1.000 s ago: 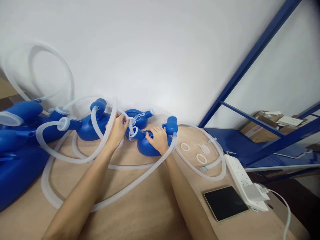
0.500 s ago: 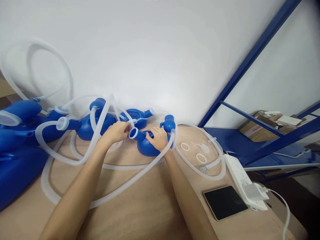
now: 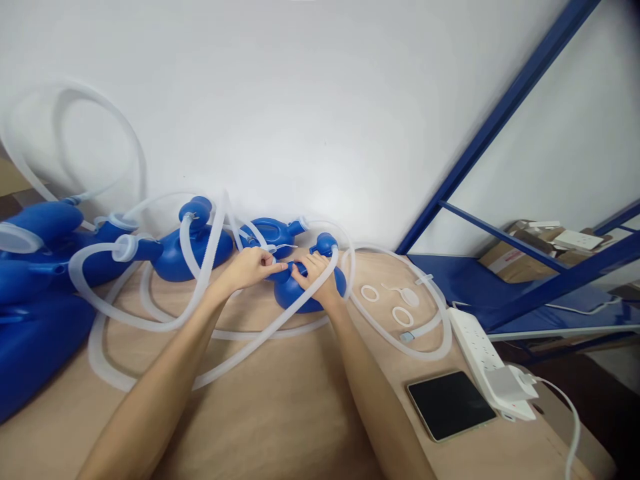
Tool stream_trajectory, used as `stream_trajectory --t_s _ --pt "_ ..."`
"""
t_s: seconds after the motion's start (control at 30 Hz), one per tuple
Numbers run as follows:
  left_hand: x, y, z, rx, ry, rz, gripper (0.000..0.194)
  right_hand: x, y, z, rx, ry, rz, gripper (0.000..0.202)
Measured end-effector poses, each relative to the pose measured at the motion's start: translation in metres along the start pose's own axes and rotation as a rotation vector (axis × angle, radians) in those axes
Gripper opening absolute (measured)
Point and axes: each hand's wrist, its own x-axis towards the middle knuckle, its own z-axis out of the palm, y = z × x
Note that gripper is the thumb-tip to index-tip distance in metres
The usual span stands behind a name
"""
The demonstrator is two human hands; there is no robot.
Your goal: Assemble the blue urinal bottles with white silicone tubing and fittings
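Note:
A blue container (image 3: 295, 297) with a short neck and a side knob sits on the brown-covered table, in front of the wall. My left hand (image 3: 254, 267) is closed over the container's neck at its left, hiding the opening. Over the container's top, my right hand (image 3: 316, 277) has its fingers wrapped round the handle. A translucent hose (image 3: 270, 331) runs from the knob, past my right hand, across the table. Just behind stands another blue container (image 3: 273, 230) with a thin white strap near my left hand.
More blue containers (image 3: 35, 320) with hoses crowd the left. On the right lie two white rings (image 3: 370, 293), a small white cap (image 3: 410, 297), a coiled hose (image 3: 435, 350), a dark-screened phone (image 3: 450, 405) and a white power strip (image 3: 480, 353). A blue metal shelf (image 3: 450, 280) stands beyond.
My left hand has moved slightly right onto the neck, covering its opening. The container has turned, its knob now lower and further left, and the hose has shifted with it.

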Motion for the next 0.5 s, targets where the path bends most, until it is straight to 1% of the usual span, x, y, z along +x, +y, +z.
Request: stream_trajectory --t_s 0.1,0.17,0.27,0.33,0.37,0.43,0.5 --pt "0.002 -0.001 0.002 -0.042 0.012 -0.008 0.063 -0.001 0.001 0.001 0.018 0.011 0.003 0.023" --pt "0.002 -0.002 0.000 -0.070 -0.001 -0.007 0.063 -0.001 0.003 0.002 0.030 0.019 0.008 0.023" --pt "0.000 -0.004 -0.005 -0.102 -0.038 -0.018 0.064 -0.001 0.006 0.003 0.060 0.016 0.000 0.017" --pt "-0.004 -0.005 -0.012 -0.098 -0.027 -0.031 0.065 0.000 0.008 0.004 0.087 0.015 -0.002 0.015" --pt "-0.006 -0.005 -0.016 -0.087 0.002 -0.037 0.065 0.001 0.008 0.004 0.101 0.016 0.001 0.015" --pt "-0.011 0.002 -0.024 -0.055 0.097 -0.036 0.063 0.002 0.007 0.004 0.130 0.018 0.016 0.015" --pt "-0.016 0.016 -0.027 -0.030 0.195 -0.012 0.059 0.002 0.007 0.003 0.168 0.012 0.033 0.014"
